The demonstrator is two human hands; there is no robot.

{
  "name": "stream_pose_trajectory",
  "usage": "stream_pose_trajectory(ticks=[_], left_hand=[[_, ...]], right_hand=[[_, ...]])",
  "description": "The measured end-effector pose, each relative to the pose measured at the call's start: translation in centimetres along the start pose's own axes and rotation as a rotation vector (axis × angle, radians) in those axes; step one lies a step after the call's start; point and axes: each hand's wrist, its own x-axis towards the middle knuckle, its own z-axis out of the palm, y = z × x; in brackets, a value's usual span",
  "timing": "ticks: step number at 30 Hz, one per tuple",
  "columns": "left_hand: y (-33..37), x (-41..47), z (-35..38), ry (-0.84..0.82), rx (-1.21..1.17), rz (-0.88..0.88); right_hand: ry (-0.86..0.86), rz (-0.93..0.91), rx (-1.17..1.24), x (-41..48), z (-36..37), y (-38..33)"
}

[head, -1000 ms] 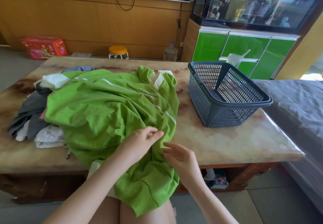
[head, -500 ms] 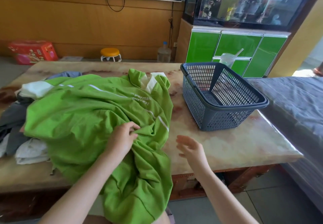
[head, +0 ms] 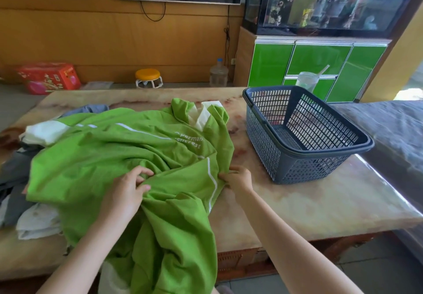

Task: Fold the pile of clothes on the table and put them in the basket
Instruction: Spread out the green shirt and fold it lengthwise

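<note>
Green polo shirt (head: 109, 167) lay crumpled left of the basket (head: 263, 138) on the marble table (head: 320, 202), left hand (head: 124, 194) gripping a mid-body fold, right hand (head: 238, 178) pinching the basket-side edge, probably to pull it flat for folding.

Your left hand (head: 124, 193) lies palm down with its fingers curled, bunching up the green shirt (head: 91, 156). Your right hand (head: 238, 178) pinches the shirt's edge, and both bare arms reach forward, a little apart.
</note>
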Motion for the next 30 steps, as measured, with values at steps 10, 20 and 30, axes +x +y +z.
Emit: stream_pose_trajectory(ticks=[10, 20, 30], left_hand=[[1.4, 3.6, -0.9, 0.148, 0.028, 0.05], [7.5, 0.9, 6.3, -0.208, 0.291, 0.269], [5.4, 1.5, 8.8, -0.165, 0.353, 0.199]], right_hand=[[0.229, -0.546, -0.114, -0.3, -1.6, -13.5], [-0.294, -0.229, -0.116, 0.5, -2.0, -4.0], [-0.069, -0.168, -0.114, 0.0, -3.1, 0.1]])
